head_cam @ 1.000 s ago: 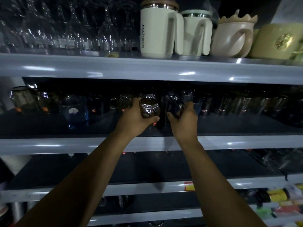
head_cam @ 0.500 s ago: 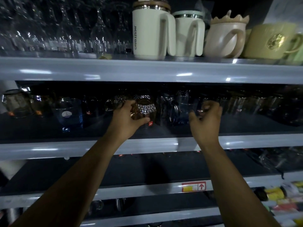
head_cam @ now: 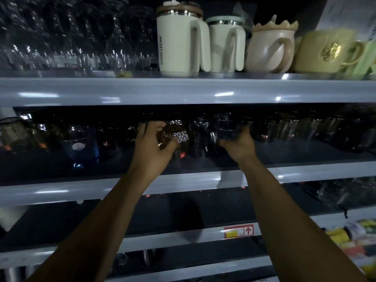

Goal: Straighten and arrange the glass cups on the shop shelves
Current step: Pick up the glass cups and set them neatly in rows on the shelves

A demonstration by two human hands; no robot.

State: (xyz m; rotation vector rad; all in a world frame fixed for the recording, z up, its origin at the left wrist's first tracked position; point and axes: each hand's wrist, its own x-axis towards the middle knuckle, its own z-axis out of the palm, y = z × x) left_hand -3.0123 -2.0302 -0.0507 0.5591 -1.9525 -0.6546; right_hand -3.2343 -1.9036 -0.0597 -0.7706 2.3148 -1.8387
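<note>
Both arms reach into the dark middle shelf (head_cam: 305,171), where glass cups stand in a row. My left hand (head_cam: 152,143) grips an amber textured glass cup (head_cam: 175,133) with a sparkling diamond pattern, tilted off the shelf. Just to its right, my right hand (head_cam: 238,143) holds a dark bluish glass cup (head_cam: 225,129) from below. Between the two hands stands a clear handled glass mug (head_cam: 199,137). More dim glasses (head_cam: 295,129) line the shelf to the right.
A blue glass with a white label (head_cam: 81,145) stands left of my hands. The top shelf carries wine glasses (head_cam: 71,37) on the left, a white insulated mug (head_cam: 181,39), a smaller one (head_cam: 225,45) and ceramic mugs (head_cam: 270,47). Lower shelves hold more glassware and coloured packets (head_cam: 352,241).
My right hand moved right, then came back left and took hold of the dark bluish cup. My left hand kept the amber cup and lifted and tilted it.
</note>
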